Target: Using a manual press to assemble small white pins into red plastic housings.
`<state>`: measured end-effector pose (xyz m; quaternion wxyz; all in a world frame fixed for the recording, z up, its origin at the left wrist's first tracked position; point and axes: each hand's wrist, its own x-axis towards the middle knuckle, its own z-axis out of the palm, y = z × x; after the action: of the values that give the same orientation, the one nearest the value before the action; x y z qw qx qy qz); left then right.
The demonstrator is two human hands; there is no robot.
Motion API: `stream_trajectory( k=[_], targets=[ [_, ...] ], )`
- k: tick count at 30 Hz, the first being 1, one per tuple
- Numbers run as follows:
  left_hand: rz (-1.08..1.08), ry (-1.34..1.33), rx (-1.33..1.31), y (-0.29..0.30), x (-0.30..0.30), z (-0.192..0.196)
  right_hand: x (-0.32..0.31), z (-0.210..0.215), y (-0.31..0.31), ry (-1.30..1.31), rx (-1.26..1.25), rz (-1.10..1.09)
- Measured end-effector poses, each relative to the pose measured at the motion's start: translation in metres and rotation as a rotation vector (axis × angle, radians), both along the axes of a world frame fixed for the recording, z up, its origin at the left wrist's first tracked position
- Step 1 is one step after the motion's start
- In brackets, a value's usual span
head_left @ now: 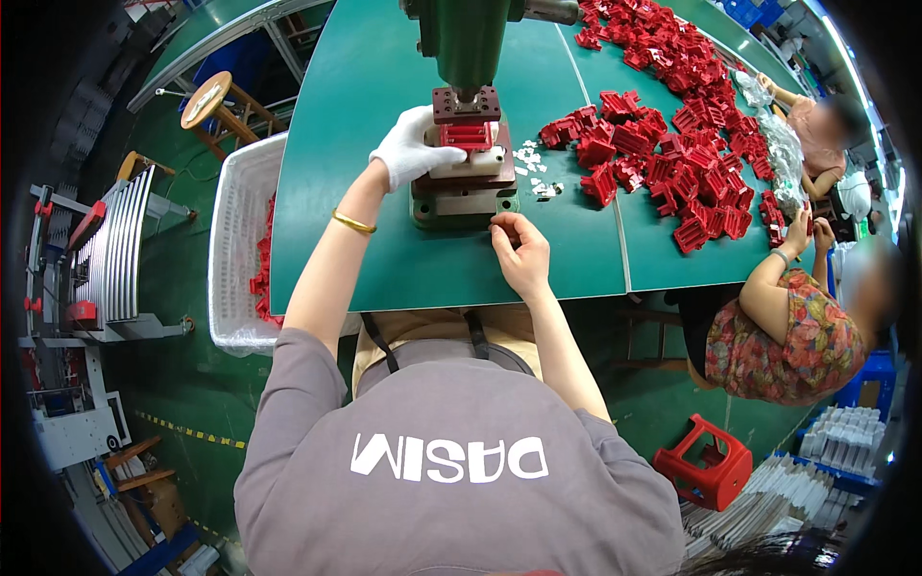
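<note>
My left hand (pixel 413 150), in a white glove, is closed on a red plastic part (pixel 467 135) in the fixture of a green bench press (pixel 464 43). The press's dark red head block (pixel 465 104) is right above that part. My bare right hand (pixel 521 255) rests by the front right corner of the press base (pixel 451 205), fingers curled and pinched together; whatever they may hold is too small to make out. Small white pieces (pixel 527 156) and a few metallic bits (pixel 547 190) lie on the green table (pixel 384 250) right of the press.
A large heap of red plastic parts (pixel 663 144) covers the table's right side. Left of the table stands a white basket (pixel 226 230) with red parts inside. Two people sit along the right, one in a flowered top (pixel 792 341). A red stool (pixel 706 466) stands behind at right.
</note>
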<state>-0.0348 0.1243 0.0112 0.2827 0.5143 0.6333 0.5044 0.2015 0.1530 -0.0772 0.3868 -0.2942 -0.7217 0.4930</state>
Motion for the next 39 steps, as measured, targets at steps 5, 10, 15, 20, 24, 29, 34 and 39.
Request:
stream_trajectory(
  k=[5, 10, 15, 20, 24, 29, 34, 39],
  targets=[
    [0.024, 0.22, -0.045, -0.003, 0.008, 0.013, 0.0, 0.003, 0.001, 0.011, -0.054, -0.001],
    [0.05, 0.374, -0.09, -0.006, 0.004, -0.008, -0.019, 0.047, 0.035, 0.209, 0.176, -0.102],
    [0.105, 0.021, -0.061, -0.043, 0.011, -0.013, -0.067, 0.118, 0.099, 0.124, 0.32, 0.006],
    [0.227, -0.132, -0.155, -0.099, 0.016, -0.031, -0.083, 0.135, 0.109, -0.263, 0.122, 0.341],
    [0.23, -0.163, -0.185, -0.125, 0.028, -0.026, -0.081, 0.129, 0.1, -0.175, 0.404, 0.274],
    [0.237, -0.135, -0.18, -0.132, 0.034, -0.03, -0.083, 0.127, 0.09, -0.207, 0.485, 0.156],
    [0.221, -0.139, -0.168, -0.127, 0.042, -0.029, -0.085, 0.125, 0.085, -0.134, 0.503, 0.107],
    [0.208, -0.111, -0.168, -0.122, 0.044, -0.029, -0.084, 0.116, 0.095, -0.134, 0.584, 0.097]
  ],
)
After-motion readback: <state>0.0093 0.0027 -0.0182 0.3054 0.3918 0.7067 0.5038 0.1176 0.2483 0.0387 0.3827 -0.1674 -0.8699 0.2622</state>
